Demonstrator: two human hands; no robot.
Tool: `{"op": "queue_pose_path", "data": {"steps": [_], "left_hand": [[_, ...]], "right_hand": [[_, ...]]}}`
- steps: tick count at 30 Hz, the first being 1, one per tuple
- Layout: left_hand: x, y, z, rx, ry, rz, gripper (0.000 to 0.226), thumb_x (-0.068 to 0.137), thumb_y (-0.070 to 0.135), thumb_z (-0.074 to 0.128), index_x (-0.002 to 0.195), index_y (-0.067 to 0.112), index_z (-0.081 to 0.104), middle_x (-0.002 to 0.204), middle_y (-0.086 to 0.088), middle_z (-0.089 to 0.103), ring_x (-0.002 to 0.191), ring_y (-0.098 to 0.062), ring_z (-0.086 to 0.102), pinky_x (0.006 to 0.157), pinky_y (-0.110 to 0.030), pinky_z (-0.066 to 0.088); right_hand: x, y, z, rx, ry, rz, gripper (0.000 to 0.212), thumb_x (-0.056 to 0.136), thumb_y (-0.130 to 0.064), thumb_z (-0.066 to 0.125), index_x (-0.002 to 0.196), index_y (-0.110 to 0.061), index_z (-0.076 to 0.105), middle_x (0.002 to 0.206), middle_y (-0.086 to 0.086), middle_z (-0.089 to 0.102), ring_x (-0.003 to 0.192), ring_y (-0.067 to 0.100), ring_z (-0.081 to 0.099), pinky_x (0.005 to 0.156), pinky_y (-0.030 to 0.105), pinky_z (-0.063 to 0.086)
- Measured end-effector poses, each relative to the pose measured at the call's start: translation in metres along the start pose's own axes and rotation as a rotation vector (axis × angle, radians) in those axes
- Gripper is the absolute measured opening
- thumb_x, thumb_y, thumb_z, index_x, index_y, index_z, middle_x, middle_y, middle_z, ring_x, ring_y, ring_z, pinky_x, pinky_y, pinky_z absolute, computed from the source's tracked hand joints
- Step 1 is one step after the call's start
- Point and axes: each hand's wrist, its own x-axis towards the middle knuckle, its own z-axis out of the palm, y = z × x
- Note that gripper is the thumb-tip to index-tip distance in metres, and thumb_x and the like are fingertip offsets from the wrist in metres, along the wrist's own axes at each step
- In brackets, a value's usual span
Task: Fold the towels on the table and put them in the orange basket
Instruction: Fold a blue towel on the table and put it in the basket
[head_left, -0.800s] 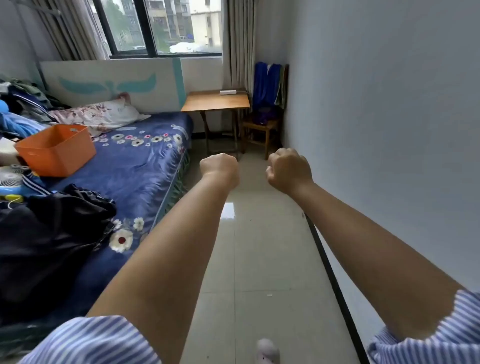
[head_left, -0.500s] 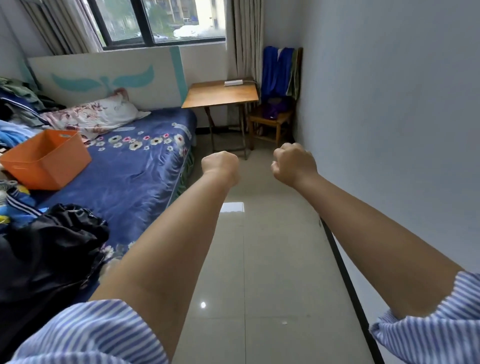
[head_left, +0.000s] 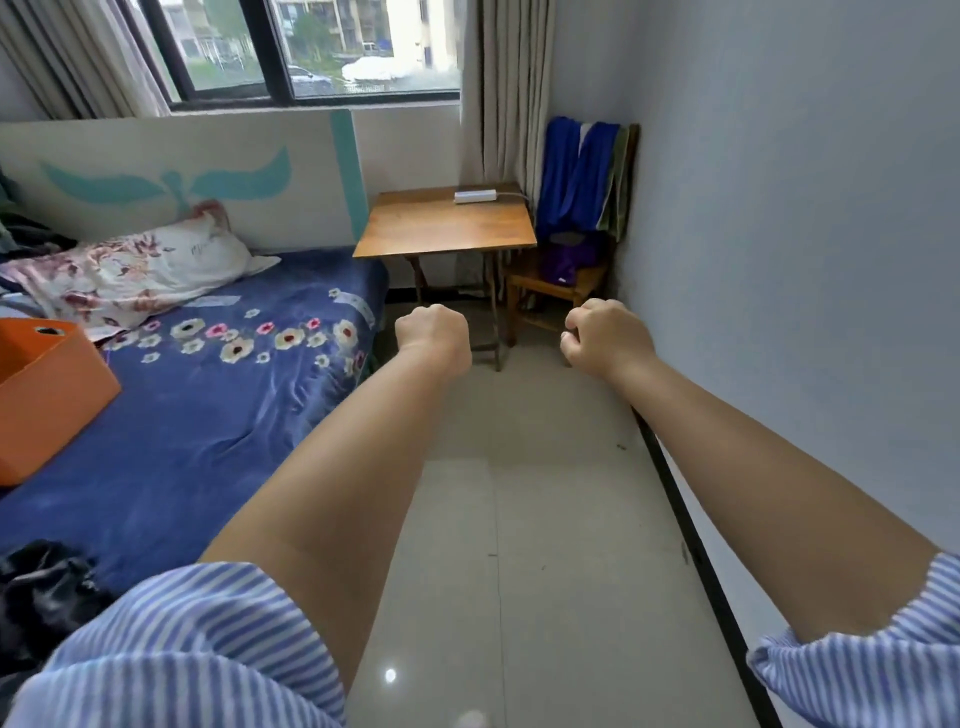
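The tabletop at upper centre is smooth brown wood with a soft sheen. The orange basket at the left edge looks like matt plastic. The floor is glossy pale tile. The bed cover is soft blue flowered cloth.

Bedroom clutter around the walkway

Bed with a navy flower-print sheet fills the 9 o'clock side, a floral pillow up at its head against a white board with a teal wing shape. Some black bag or cloth is bunched at 8 o'clock. White power strip sits at 12 o'clock. Wooden chair at 1 o'clock is tucked in the corner, with blue clothes draped over its back and something purple on the seat. Window and curtains up top, glossy tile floor below.
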Motion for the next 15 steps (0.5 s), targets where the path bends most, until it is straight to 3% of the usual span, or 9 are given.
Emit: {"op": "queue_pose_path", "data": {"steps": [9,15], "left_hand": [[0.222,-0.001,0.009,-0.016,-0.024,0.123,0.022,0.087,0.009,0.046,0.099,0.008,0.064,0.103,-0.01,0.06,0.094,-0.029,0.057,0.064,-0.03,0.037],[0.38,0.03,0.035,-0.027,-0.014,0.143,0.019,0.092,0.016,0.045,0.095,0.008,0.062,0.081,-0.007,0.048,0.073,-0.023,0.046,0.053,-0.028,0.032]], "right_hand": [[0.196,0.049,0.043,-0.041,-0.015,0.126,0.033,0.092,-0.023,0.04,0.116,-0.007,0.057,0.116,0.013,0.056,0.109,0.029,0.049,0.081,0.033,0.043],[0.337,0.114,0.085,-0.051,0.036,0.101,0.029,0.091,-0.024,0.044,0.109,-0.007,0.059,0.108,0.013,0.058,0.099,0.028,0.053,0.075,0.03,0.043]]}}
